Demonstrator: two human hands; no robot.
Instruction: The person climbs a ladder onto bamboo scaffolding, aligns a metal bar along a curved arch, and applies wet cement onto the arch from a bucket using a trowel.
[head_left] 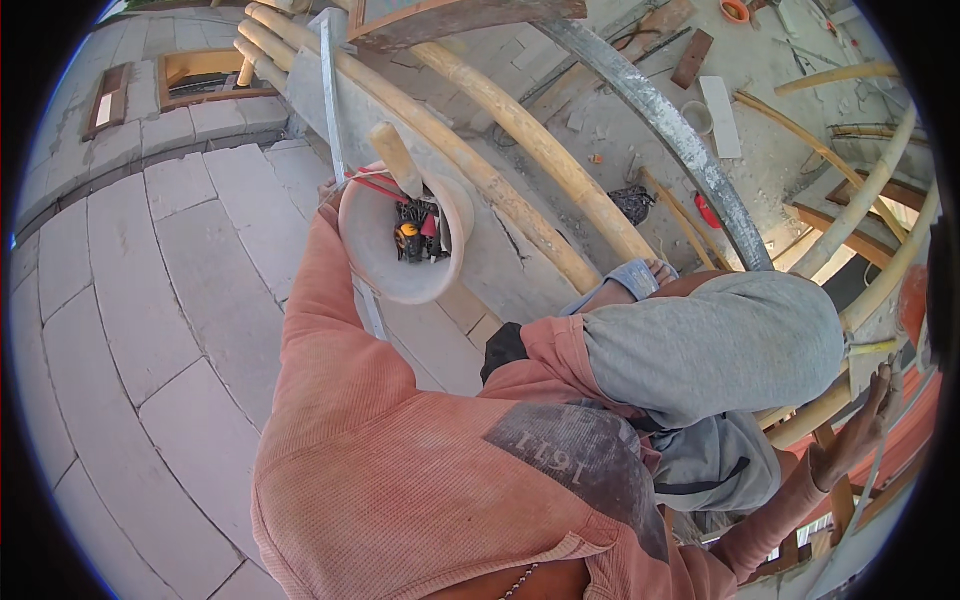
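Bucket: We locate the pale bucket at the person's left, its mouth facing us, between the pale block surface and the bamboo poles. We cannot tell whether it rests on something or hangs from the hand.
Left hand: We find the left hand at the bucket's outer edge, beside the metal bar. Its fingers are mostly hidden; we cannot tell how far they are closed or on what.
Right hand: We see the right hand well apart from the bucket, fingers extended wide, nothing visible in the grasp.
Bucket load: We count as done the loading of a wooden handle, a red-handled tool and a yellow-and-black item. We see no tool in the right hand; what remains undone does not show.
Shirt print: We note light characters on the dark patch of the orange-pink shirt; we do not transcribe them.
Tool labels: We can read none; the tools appear too small.
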